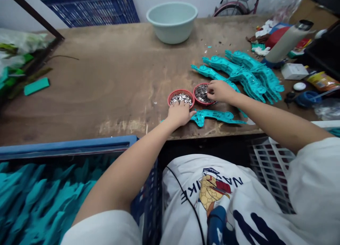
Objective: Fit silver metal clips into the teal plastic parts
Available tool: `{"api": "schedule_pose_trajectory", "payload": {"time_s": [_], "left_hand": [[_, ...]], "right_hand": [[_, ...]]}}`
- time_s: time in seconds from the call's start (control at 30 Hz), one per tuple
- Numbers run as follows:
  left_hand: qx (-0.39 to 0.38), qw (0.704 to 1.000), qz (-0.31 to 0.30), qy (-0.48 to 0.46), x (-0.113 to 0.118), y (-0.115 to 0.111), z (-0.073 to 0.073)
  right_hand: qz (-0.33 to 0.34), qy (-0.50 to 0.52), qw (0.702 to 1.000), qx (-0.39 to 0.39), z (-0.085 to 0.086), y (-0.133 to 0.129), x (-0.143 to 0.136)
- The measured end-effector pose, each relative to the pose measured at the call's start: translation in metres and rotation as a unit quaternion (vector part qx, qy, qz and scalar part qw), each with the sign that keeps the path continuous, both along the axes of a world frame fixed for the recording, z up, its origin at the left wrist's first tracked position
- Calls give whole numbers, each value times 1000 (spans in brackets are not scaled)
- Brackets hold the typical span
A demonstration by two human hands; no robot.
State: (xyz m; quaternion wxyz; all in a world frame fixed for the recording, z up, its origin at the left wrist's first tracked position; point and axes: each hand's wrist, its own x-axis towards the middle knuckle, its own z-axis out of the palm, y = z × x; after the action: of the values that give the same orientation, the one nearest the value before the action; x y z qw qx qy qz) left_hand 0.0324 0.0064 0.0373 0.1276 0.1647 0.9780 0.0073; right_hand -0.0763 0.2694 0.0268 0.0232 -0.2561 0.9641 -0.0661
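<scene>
Two small red baskets of metal pieces stand side by side near the front edge of the wooden table. My left hand (180,113) reaches over the near rim of the left basket (170,96), its fingertips among the shiny pieces (181,97). At the right basket (196,96), my right hand (221,91) has its thumb and fingers pinched together over the darker metal pieces (201,92); anything between them is too small to make out. A teal plastic part (216,115) lies just in front of the baskets, beside my left hand.
More teal parts (247,74) lie stacked at the right. A pale green basin (172,23) stands at the back. Teal parts fill a blue crate (134,140) at lower left. A bottle (289,43) and clutter occupy the right side; a white basket (268,163) sits below the edge.
</scene>
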Motion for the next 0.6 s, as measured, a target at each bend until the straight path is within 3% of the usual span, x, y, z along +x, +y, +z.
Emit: {"api": "schedule_pose_trajectory", "payload": {"time_s": [0.13,0.3,0.37,0.47,0.53,0.6], "left_hand": [[20,999,19,15,-5,-1,-2],[34,997,68,12,-16,-5,-2],[49,996,53,56,-16,-4,-3],[87,987,-81,110,-5,6,-6],[95,972,-203,76,9,15,-7],[59,957,-283,12,24,23,-8]], "right_hand": [[-30,-13,996,-81,7,19,15],[-40,-64,989,-130,20,60,57],[-49,-83,986,-134,21,73,70],[-31,-108,989,-100,15,81,75],[-4,-108,991,-80,9,82,73],[12,-103,992,-75,2,79,71]]}}
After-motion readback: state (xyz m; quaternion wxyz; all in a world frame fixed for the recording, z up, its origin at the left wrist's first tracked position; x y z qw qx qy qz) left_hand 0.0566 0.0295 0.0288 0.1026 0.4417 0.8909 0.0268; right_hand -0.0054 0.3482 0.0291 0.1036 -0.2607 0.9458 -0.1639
